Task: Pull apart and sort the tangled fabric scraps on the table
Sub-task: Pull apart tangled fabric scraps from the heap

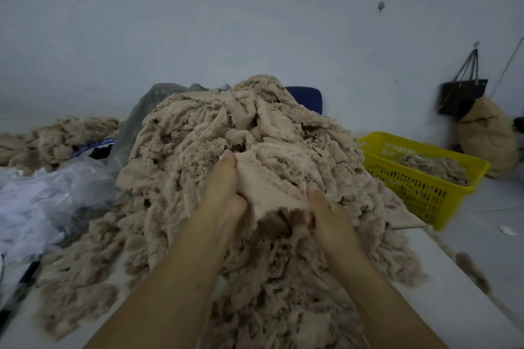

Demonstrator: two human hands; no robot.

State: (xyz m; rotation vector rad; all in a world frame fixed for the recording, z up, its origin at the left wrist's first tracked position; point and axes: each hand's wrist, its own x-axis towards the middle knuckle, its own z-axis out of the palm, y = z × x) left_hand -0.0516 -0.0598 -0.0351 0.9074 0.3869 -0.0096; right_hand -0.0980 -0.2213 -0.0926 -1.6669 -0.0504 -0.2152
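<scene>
- A large heap of tangled, frayed beige fabric scraps (192, 150) covers the middle of the white table (442, 278) and spills to its near edge.
- The left hand (226, 193) and right hand (326, 215) each grip one smooth beige cloth piece (263, 187) on the heap's near slope. Their fingers curl under it, and the cloth is stretched between them.
- A yellow slotted plastic basket (408, 190) holding scraps sits just beside the heap's right side.
- Crumpled clear plastic bags (56, 193) lie at the table's left edge.

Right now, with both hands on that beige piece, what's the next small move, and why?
Probably pull the beige piece toward you: the left hand and right hand both grip it, while its far end runs into the pile.
</scene>
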